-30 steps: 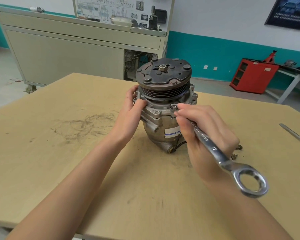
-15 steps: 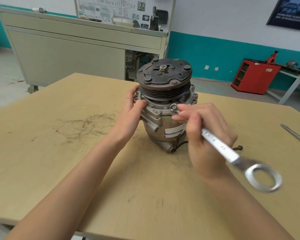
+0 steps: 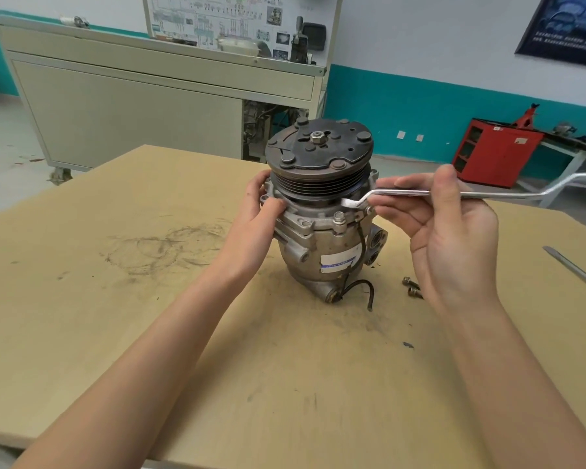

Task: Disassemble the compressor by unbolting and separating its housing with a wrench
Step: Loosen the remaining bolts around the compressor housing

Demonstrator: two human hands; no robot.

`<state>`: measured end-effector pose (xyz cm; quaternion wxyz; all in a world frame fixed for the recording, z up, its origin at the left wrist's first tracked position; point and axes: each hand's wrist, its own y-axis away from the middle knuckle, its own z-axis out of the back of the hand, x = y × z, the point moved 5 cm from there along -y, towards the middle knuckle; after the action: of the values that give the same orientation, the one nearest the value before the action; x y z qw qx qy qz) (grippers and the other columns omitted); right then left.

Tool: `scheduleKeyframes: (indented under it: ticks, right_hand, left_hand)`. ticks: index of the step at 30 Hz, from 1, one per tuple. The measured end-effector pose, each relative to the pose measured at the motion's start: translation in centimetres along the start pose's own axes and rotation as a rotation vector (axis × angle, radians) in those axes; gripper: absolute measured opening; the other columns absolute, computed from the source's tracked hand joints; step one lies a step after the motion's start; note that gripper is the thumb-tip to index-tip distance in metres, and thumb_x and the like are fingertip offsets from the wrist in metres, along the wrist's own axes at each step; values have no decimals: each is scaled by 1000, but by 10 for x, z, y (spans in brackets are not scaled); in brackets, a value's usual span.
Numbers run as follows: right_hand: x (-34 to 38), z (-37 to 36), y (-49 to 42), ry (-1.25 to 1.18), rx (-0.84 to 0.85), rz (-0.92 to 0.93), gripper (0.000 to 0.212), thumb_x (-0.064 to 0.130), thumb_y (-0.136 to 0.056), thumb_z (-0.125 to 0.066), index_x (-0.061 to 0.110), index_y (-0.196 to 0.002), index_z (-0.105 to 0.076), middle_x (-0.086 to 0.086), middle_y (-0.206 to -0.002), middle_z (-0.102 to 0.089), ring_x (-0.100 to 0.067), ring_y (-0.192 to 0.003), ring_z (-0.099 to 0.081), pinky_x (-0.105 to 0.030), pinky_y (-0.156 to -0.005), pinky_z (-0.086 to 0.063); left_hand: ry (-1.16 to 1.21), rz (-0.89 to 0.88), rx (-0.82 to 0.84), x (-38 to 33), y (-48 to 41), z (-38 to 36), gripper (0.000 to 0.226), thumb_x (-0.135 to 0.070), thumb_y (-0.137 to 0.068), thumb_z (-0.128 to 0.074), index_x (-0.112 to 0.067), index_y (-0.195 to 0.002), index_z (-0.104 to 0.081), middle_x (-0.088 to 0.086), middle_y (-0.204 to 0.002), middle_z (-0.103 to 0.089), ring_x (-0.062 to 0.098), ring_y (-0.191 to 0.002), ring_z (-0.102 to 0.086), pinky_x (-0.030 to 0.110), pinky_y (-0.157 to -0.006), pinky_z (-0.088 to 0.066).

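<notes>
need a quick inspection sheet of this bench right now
surface: wooden table, dark scuff marks left of the compressor
job's things: compressor upright, pulley end up; wrench level, its end at the flange
clutter: two loose bolts beside the compressor; metal rod at the right edge
grips: left hand holds the flange; right hand holds the wrench
cables: black wire hangs from the compressor onto the table
surroundings: grey cabinet, red cabinet, wall chart behind
</notes>
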<state>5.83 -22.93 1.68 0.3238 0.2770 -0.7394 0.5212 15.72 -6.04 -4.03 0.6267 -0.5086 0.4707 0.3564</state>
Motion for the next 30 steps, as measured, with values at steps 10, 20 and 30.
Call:
scheduleKeyframes:
  ticks: [10,20,30]
  right_hand:
    - [22,-39,53,961,108,800,39,23,-98,-49,-10,-92,-69,-19,-95,-70,-23,-86,-70,-24,-76,-55]
    - [16,-47,68,1317,99,1074,27,17,-92,-61,-7,-87,-72,-19,-92,-71,-23,-74,-71,-26,-65,-57]
    - [-7,-12,27,261,92,313,20,12,-96,-39,10,-87,-57,-9,-90,-67,-26,-79,-69,-34,-72,-56]
  left_hand:
    - [-1,-1,-6,-1,1,0,47,-25,-98,-39,-30,-144,-30,-2,-140,-47,12,-115,-51,22,-87,-42]
    - [22,5,-7,-3,0,-1,65,-40,-78,-40,-32,-142,-33,-1,-139,-50,11,-112,-52,25,-89,-42]
    - [-5,15,0,-4,3,0,47,-24,-101,-38,-31,-146,-28,-4,-142,-45,15,-124,-49,41,-107,-41]
